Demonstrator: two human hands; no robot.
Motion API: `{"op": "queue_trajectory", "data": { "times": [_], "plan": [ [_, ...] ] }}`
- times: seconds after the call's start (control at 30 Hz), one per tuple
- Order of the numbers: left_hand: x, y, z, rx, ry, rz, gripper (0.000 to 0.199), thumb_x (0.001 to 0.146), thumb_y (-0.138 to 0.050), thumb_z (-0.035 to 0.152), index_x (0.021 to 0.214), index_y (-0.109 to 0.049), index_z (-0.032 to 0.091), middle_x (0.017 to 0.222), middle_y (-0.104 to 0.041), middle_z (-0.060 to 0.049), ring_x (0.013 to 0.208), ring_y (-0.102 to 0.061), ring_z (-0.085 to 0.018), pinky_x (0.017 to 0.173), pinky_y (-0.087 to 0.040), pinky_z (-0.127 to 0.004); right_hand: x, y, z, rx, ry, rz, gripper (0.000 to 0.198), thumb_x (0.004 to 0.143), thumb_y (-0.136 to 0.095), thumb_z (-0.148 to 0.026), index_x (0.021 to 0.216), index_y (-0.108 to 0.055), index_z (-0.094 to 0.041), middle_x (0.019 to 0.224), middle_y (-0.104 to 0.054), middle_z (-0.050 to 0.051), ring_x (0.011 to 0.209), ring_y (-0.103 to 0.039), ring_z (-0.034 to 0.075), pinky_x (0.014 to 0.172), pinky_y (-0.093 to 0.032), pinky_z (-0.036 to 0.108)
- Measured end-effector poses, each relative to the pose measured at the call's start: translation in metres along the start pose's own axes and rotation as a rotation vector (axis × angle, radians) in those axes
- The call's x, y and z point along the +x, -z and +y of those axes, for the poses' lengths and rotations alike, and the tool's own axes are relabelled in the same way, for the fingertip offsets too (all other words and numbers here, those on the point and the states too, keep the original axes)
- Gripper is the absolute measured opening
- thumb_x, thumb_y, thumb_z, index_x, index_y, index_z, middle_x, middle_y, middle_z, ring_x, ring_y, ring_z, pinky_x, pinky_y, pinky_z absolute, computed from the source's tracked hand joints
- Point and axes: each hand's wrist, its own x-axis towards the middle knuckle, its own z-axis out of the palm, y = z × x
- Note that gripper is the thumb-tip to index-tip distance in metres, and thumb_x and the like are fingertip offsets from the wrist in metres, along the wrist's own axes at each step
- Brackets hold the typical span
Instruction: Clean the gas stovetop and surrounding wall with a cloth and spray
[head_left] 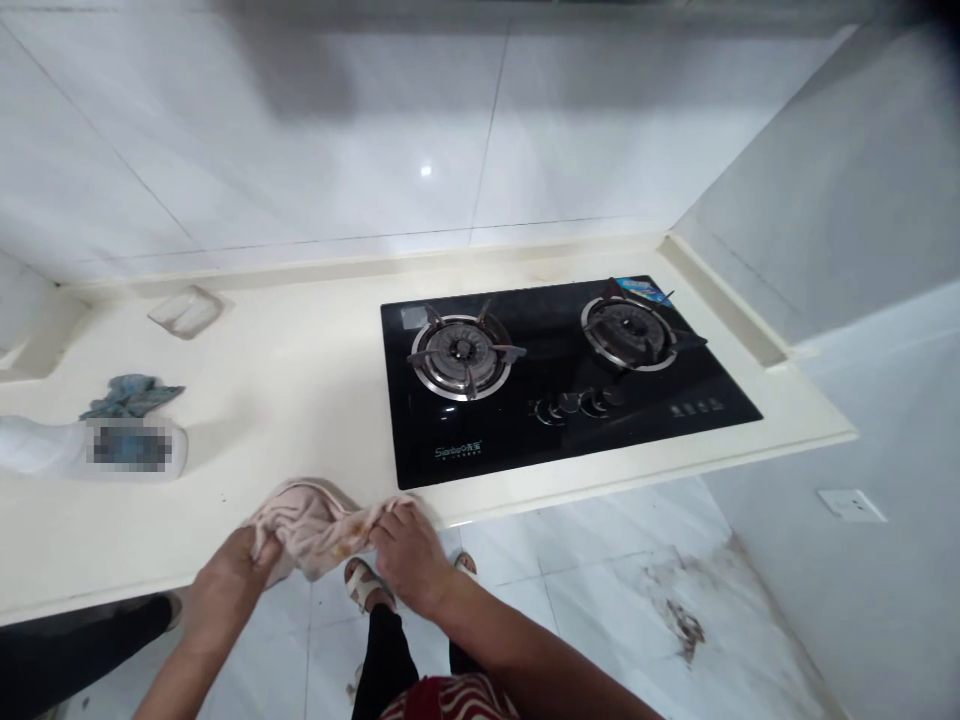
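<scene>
A pale pink cloth [311, 522] with brownish stains is stretched between my two hands at the counter's front edge. My left hand [232, 575] is closed on its left end, fingers bunched into the fabric. Its right end is gripped by my right hand [409, 550], close to the front left corner of the hob. Part of the cloth rests on the cream countertop [285, 400], and part hangs over the edge. The black two-burner gas hob [540, 400] lies to the right, with pan supports on both burners.
On the left, a white bottle [45, 445] lies on its side beside a crumpled blue-green cloth [131, 395]. Farther back is a clear, whitish object [187, 312]. A wall socket [851, 505] sits at right. Brown smears [684, 630] mark the tiled floor. Another person's dark-clothed leg [90, 645] shows lower left.
</scene>
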Motion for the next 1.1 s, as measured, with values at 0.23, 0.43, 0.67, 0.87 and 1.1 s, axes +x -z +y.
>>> {"op": "queue_trajectory", "data": {
  "times": [0.23,0.43,0.67,0.87,1.1],
  "plan": [
    [-0.018,-0.047,0.14,-0.156,-0.422,-0.026,0.028,0.09,-0.043,0.035,0.07,-0.058,0.021,0.072,-0.062,-0.004,0.073,-0.062,-0.018,0.066,-0.043,-0.027,-0.094,0.075,0.122,0.17,-0.271,0.253,0.021,0.087,-0.043,-0.011,0.091,-0.062,-0.018,0.092,-0.057,0.008,0.094,-0.047,0.024,0.094,-0.043,0.042],
    [-0.024,-0.052,0.287,-0.612,-0.333,-0.222,0.031,0.091,-0.046,0.044,0.071,-0.055,0.021,0.066,-0.059,-0.001,0.067,-0.059,-0.017,0.064,-0.044,-0.028,-0.117,0.107,0.163,0.904,-0.786,0.61,0.022,0.093,-0.049,-0.041,0.084,-0.057,-0.022,0.079,-0.057,0.001,0.077,-0.054,0.018,0.074,-0.049,0.031],
    [-0.034,-0.042,0.408,-1.135,-0.532,-0.418,0.044,0.099,-0.035,0.047,0.11,-0.066,0.018,0.109,-0.069,-0.011,0.116,-0.06,-0.024,0.104,-0.045,-0.04,-0.103,0.133,0.148,1.748,-0.832,0.868,0.067,0.076,-0.073,-0.061,0.129,-0.047,-0.031,0.124,-0.063,0.003,0.106,-0.064,0.02,0.086,-0.054,0.032],
    [-0.017,-0.039,0.369,-0.887,-0.705,-0.394,0.041,0.097,-0.045,0.045,0.129,-0.056,0.022,0.115,-0.068,-0.009,0.104,-0.064,-0.021,0.089,-0.053,-0.036,-0.168,0.195,0.214,1.363,-1.15,1.094,0.07,0.056,-0.084,-0.04,0.115,-0.051,-0.022,0.089,-0.068,0.002,0.069,-0.065,0.018,0.058,-0.053,0.026],
    [0.061,-0.06,0.249,-0.035,-0.999,0.178,0.035,0.096,-0.051,0.039,0.122,-0.064,0.02,0.131,-0.062,-0.014,0.125,-0.052,-0.031,0.099,-0.043,-0.047,-0.27,0.281,0.36,0.103,-1.431,0.955,0.058,0.07,-0.069,-0.051,0.118,-0.056,-0.022,0.108,-0.064,0.013,0.095,-0.062,0.031,0.079,-0.053,0.048]
  ]
}}
